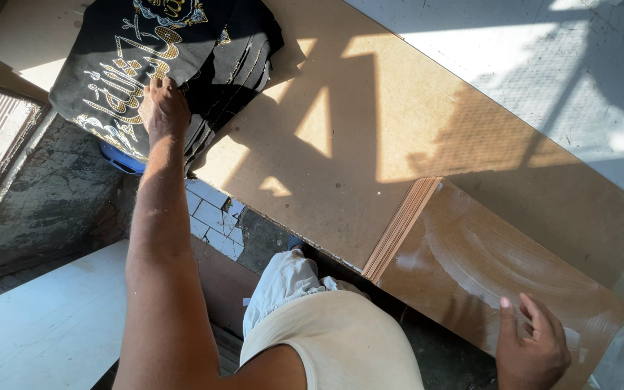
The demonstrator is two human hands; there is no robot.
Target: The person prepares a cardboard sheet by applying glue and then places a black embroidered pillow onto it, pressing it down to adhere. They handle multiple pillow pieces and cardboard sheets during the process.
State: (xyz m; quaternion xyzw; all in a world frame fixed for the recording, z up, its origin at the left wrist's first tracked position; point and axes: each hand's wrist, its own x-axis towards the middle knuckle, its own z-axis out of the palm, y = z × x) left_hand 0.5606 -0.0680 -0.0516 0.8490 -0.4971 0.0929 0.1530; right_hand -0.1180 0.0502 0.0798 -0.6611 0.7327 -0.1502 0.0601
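My left hand (162, 107) reaches far out and rests palm-down on a stack of black cloth pieces (175, 50) with gold ornamental print, lying at the end of a brown board table (341, 137). The fingers seem to press or pinch the top layer. My right hand (532, 350) lies with fingers spread on the top sheet of a stack of thin brown boards (485, 267) at the table's near edge. That sheet has whitish smear marks. The stack's layered edge (401, 225) shows on its left side.
A blue object (120, 160) peeks out beneath the cloth stack. Below the table are small white floor tiles (214, 217), a white panel (45, 318) and a dark worn wall (45, 195). A pale concrete surface (543, 65) lies beyond the table. My light trousers and shirt (312, 325) fill the bottom centre.
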